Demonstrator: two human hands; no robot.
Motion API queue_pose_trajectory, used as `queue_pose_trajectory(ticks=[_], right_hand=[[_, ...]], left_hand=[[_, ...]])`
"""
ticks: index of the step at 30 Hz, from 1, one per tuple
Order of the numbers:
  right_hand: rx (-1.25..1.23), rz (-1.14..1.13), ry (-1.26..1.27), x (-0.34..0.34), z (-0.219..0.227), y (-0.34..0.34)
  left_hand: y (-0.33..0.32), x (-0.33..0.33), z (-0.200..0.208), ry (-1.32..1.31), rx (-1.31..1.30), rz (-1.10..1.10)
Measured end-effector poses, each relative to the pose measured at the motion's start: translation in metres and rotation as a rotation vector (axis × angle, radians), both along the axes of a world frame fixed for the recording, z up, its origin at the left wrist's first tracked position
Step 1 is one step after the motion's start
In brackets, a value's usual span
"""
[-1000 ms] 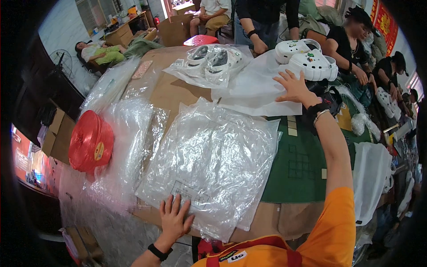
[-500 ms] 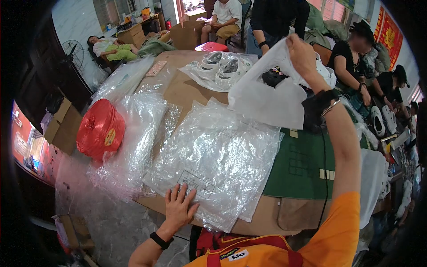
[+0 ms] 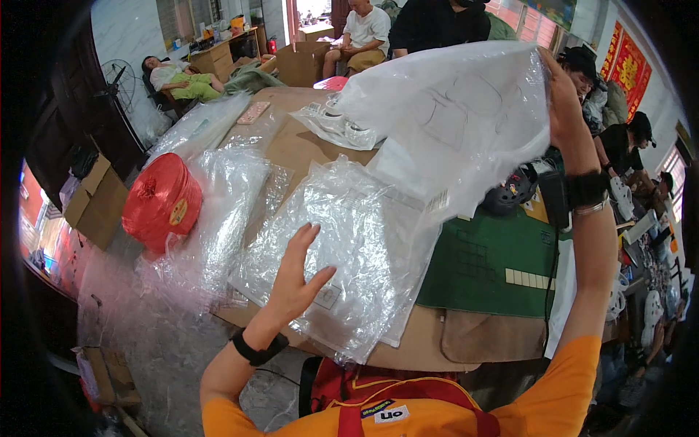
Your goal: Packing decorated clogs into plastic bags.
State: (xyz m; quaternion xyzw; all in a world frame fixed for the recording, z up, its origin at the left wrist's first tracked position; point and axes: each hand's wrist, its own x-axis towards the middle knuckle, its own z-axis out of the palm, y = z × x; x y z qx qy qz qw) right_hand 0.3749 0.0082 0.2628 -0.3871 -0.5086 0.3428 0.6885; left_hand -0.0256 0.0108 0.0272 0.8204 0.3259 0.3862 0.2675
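My right hand (image 3: 562,102) is raised at the upper right, closed on the edge of a whitish translucent plastic bag (image 3: 459,109). The bag hangs spread out to the left of it, over the far part of the table. Above the stack of clear plastic bags (image 3: 349,240), my left hand (image 3: 291,280) is held with thumb and fingers apart, gripping nothing. A dark clog (image 3: 512,191) shows beneath the lifted bag's right side. White clogs in clear plastic (image 3: 331,124) lie at the far side, partly covered by the lifted bag.
A red roll of plastic twine (image 3: 162,204) and more clear bags (image 3: 226,189) lie at the left. A green mat (image 3: 466,273) lies at the right, a pink phone (image 3: 253,113) farther back. People sit or stand beyond the table; a fan (image 3: 120,84) stands far left.
My right hand has moved right, pulling the bag out wide across the far side of the table. My left hand has lifted off the stacked bags.
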Motion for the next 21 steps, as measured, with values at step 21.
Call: queue_pose_trajectory(ticks=[21], right_hand=[[-0.9,0.057,0.318,-0.037,-0.307,-0.135]], left_hand=[[0.034,0.088,0.017,-0.083,0.02,-0.23]])
